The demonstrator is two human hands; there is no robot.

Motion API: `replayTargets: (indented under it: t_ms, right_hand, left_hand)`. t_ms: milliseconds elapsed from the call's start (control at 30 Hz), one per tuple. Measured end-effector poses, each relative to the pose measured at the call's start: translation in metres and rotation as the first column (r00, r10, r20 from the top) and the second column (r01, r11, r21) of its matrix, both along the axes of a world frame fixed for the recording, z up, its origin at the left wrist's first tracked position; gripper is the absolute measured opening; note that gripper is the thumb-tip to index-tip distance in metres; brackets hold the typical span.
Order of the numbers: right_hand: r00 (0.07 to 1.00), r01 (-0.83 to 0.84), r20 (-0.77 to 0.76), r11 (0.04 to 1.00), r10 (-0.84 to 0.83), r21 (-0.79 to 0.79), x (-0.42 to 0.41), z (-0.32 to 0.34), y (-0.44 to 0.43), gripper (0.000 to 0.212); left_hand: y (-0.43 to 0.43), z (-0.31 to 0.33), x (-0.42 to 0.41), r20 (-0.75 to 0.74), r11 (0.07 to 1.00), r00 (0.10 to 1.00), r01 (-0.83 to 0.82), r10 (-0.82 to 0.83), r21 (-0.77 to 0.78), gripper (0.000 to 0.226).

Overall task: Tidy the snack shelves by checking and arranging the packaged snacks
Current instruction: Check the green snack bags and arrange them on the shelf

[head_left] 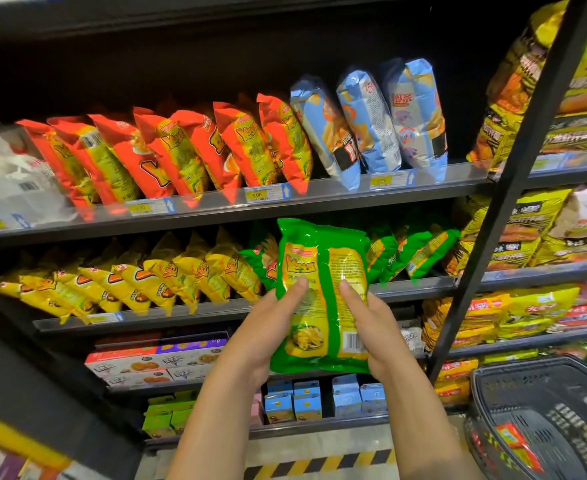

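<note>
Holding a green snack bag (323, 289) upright before the store shelves, a person clasps it from both sides: the left grip (268, 327) curls round the bag's lower left edge with the thumb laid across its printed face, while the right grip (371, 334) curls round the lower right edge, thumb pointing up above the barcode. The bag sits between the two grips, its top standing clear above both thumbs. Behind the bag and to its right, more green bags (417, 251) lean on a shelf. To the bag's left on that shelf runs a row of yellow bags (146, 275). Above the bag, the next shelf carries orange bags (181, 154) to the upper left and blue bags (371, 123) to the upper right. Below and left of the bag lie biscuit cartons (146, 365), with small blue boxes (292, 403) beneath it. Lower right of the bag, a dark plastic basket (562, 393) holds a red packet (514, 441).
</note>
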State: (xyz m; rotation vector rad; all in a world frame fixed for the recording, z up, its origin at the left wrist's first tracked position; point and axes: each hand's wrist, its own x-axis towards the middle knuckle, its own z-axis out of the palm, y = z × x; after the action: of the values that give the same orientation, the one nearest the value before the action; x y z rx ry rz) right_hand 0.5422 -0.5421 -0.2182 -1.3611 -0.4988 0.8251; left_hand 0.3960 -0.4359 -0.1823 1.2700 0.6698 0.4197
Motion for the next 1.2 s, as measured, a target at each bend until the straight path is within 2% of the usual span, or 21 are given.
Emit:
replayTargets:
  t_ms: [33,67,167,200,333,367,400,467,500,567,700,800,833,867,900,933,1000,1033,1100,1133,1200]
  right_hand:
    - [1.000,0.001,0.022,1.000,-0.001,-0.026,0.000,0.003,0.001,0.108]
    - [0.999,0.000,0.049,0.999,0.003,-0.047,-0.002,0.009,0.001,0.105]
    - [0.997,-0.071,-0.010,0.997,0.071,-0.009,-0.003,0.028,-0.004,0.053]
    - [0.995,-0.085,-0.050,0.996,0.086,0.019,-0.002,0.032,-0.006,0.048]
    - [0.994,-0.069,-0.088,0.997,0.072,0.044,0.007,0.037,-0.013,0.069]
    - [0.996,-0.087,-0.034,0.996,0.088,0.028,0.009,0.036,-0.015,0.063]
    - [0.995,-0.098,0.030,0.995,0.098,0.010,0.008,0.039,-0.018,0.054]
    - [0.993,-0.047,0.111,0.999,0.046,0.004,0.012,0.038,-0.021,0.057]
    - [0.992,0.029,0.122,1.000,-0.029,0.007,0.016,0.035,-0.021,0.060]
    - [0.977,0.167,0.129,0.985,-0.171,0.043,0.021,0.035,-0.024,0.061]
    - [0.921,0.330,0.189,0.940,-0.341,0.091,0.033,0.034,-0.033,0.040]
    - [0.927,0.293,0.217,0.952,-0.304,0.084,0.040,0.032,-0.037,0.027]
    - [0.933,0.275,0.220,0.959,-0.284,0.072,0.042,0.030,-0.037,0.032]
    - [0.939,0.265,0.213,0.963,-0.271,0.054,0.041,0.031,-0.036,0.049]
    - [0.944,0.264,0.201,0.964,-0.262,0.019,0.042,0.029,-0.036,0.072]
    - [0.947,0.252,0.202,0.968,-0.248,0.009,0.045,0.026,-0.036,0.082]
    - [0.940,0.245,0.239,0.969,-0.241,0.015,0.049,0.029,-0.039,0.059]
    - [0.934,0.255,0.256,0.967,-0.248,0.008,0.052,0.031,-0.041,0.060]
    - [0.912,0.309,0.291,0.951,-0.290,-0.022,0.059,0.027,-0.043,0.097]
    - [0.905,0.325,0.305,0.944,-0.295,-0.051,0.062,0.026,-0.044,0.106]
    - [0.904,0.346,0.301,0.934,-0.305,-0.092,0.067,0.027,-0.048,0.100]
  left_hand:
    - [0.004,-0.006,0.001,-0.025,0.999,0.999,-0.036,0.037,0.032,0.093]
    - [0.007,-0.010,0.003,-0.056,0.996,0.996,-0.064,0.068,0.059,0.102]
    - [0.004,-0.006,0.002,-0.119,0.984,0.983,-0.127,0.141,0.122,0.108]
    - [0.005,-0.009,0.002,-0.136,0.983,0.978,-0.146,0.160,0.110,0.104]
    - [0.008,-0.019,0.002,-0.087,0.977,0.976,-0.191,0.199,0.098,0.111]
    - [0.009,-0.022,0.003,-0.061,0.976,0.978,-0.193,0.200,0.102,0.106]
    - [0.006,-0.021,0.005,-0.047,0.978,0.982,-0.176,0.182,0.116,0.091]
    - [-0.002,-0.015,0.009,-0.042,0.973,0.992,-0.107,0.118,0.204,0.053]
    - [-0.008,-0.011,0.011,-0.044,0.967,0.996,-0.069,0.082,0.244,0.046]
    - [-0.014,-0.010,0.015,-0.064,0.961,0.998,0.001,0.017,0.277,0.041]
    - [-0.014,-0.011,0.027,-0.146,0.960,0.984,0.132,-0.097,0.249,0.030]
    - [-0.017,-0.003,0.037,-0.016,0.982,0.997,0.081,-0.079,0.170,0.059]
    - [-0.017,0.001,0.042,0.047,0.994,0.999,0.020,-0.025,0.110,0.069]
    - [-0.017,0.005,0.048,0.101,0.998,0.994,-0.037,0.031,0.055,0.073]
    - [-0.015,0.008,0.054,0.146,0.996,0.987,-0.081,0.073,0.045,0.064]
    - [-0.014,0.012,0.060,0.160,0.992,0.983,-0.102,0.089,0.071,0.049]
    - [-0.014,0.015,0.068,0.140,0.981,0.986,-0.114,0.092,0.160,0.021]
    - [-0.013,0.015,0.071,0.136,0.975,0.987,-0.108,0.083,0.192,0.016]
    - [-0.015,0.012,0.078,0.152,0.970,0.986,-0.100,0.067,0.221,0.026]
    - [-0.018,0.013,0.081,0.167,0.969,0.985,-0.089,0.051,0.231,0.030]
    - [-0.022,0.012,0.087,0.192,0.969,0.980,-0.088,0.043,0.233,0.033]
